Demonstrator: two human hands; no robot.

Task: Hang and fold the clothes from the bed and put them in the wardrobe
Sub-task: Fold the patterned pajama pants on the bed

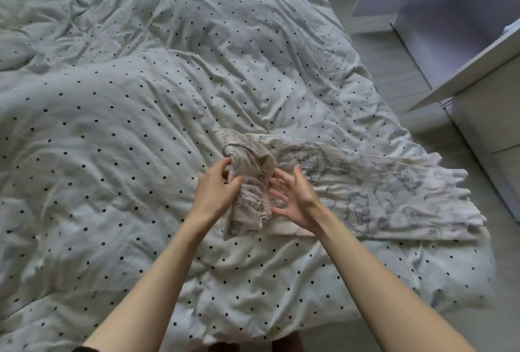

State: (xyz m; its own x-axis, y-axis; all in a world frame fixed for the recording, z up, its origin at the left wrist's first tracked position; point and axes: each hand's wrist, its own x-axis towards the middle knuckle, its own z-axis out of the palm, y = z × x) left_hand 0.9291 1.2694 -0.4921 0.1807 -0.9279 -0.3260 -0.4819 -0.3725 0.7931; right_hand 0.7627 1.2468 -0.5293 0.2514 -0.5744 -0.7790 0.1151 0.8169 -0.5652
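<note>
Your left hand [218, 183] pinches the gathered waistband end of a cream printed garment [351, 183] near the foot of the bed, its fingers curled into the cloth. Your right hand [292, 197] hovers just beside it at 3 o'clock, fingers spread apart, gripping nothing. The garment trails flat toward 3 o'clock across the polka-dot duvet [126, 112]. White wardrobe doors [439, 14] stand open at 1 o'clock, beyond the strip of floor [394, 56].
</note>
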